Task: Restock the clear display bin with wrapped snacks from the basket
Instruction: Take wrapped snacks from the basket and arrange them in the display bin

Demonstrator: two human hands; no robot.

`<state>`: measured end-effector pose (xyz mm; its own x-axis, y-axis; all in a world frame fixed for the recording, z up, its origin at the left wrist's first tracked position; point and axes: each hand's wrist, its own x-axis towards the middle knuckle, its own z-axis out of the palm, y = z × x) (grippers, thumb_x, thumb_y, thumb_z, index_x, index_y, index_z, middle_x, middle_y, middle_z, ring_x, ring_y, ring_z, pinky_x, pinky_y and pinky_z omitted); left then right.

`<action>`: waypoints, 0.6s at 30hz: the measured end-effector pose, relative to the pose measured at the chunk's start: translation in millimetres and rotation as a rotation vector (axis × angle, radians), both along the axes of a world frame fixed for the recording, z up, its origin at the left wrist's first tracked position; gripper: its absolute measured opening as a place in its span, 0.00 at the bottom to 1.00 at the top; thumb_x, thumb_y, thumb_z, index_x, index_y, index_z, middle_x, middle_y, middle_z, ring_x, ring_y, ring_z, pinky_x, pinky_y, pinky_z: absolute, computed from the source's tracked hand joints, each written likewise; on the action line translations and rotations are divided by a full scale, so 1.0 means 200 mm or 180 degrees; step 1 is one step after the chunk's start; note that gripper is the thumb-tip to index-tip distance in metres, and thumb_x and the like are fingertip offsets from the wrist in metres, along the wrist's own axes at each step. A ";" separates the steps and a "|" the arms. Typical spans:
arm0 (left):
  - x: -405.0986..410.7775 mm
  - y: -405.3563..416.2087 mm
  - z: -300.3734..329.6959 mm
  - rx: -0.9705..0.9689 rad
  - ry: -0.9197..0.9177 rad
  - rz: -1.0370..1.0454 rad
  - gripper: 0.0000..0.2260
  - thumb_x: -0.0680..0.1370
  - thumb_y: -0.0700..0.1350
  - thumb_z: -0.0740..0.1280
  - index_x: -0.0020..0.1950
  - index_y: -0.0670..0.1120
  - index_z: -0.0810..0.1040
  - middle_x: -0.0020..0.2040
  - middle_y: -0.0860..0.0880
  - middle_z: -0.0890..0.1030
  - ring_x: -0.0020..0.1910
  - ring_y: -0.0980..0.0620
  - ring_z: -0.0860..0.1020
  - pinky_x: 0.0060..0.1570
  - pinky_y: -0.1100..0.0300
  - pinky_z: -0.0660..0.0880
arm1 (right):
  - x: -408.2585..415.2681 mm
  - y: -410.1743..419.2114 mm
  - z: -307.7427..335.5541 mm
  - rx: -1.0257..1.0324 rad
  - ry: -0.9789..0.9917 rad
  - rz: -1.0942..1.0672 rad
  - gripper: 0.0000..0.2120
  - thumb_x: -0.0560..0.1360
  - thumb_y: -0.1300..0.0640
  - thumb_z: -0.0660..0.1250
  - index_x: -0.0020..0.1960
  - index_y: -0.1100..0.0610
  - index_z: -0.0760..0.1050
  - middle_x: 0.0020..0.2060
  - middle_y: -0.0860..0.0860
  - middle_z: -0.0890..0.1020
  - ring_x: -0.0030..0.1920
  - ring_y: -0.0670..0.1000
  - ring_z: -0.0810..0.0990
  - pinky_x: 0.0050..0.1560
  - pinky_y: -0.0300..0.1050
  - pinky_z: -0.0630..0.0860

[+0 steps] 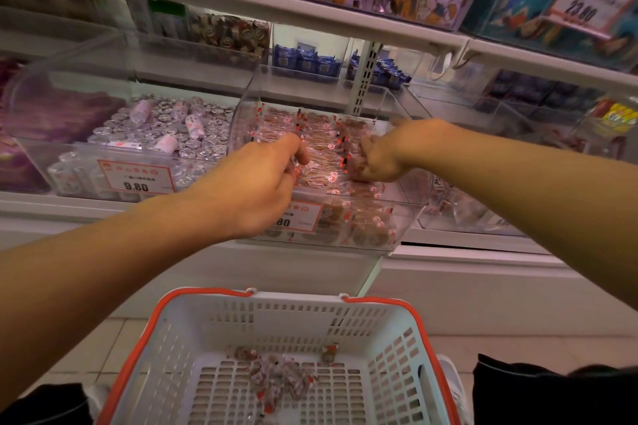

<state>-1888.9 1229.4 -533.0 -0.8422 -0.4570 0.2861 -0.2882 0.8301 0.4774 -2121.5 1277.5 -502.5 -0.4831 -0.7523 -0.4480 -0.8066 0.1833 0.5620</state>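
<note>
Single head-worn wide-angle view, facing forward and down from close range. Upper frame: white shop shelving (345, 19) with a clear plastic display bin (407, 214) at arm's reach. Lower edge: a white slotted, orange-rimmed basket (397, 331) directly beneath the camera.

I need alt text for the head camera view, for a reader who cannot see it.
Both hands, left hand and right hand, reach into a clear display bin of wrapped snacks on a shop shelf. Below stands a white basket holding a few snacks.
</note>
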 end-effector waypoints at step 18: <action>0.00 -0.01 0.00 0.0056 0.0028 -0.0010 0.13 0.79 0.37 0.57 0.59 0.49 0.72 0.44 0.51 0.80 0.44 0.52 0.77 0.45 0.48 0.76 | -0.01 -0.06 0.06 -0.0509 -0.0609 0.0135 0.41 0.76 0.39 0.67 0.78 0.59 0.57 0.72 0.56 0.70 0.69 0.59 0.71 0.69 0.56 0.70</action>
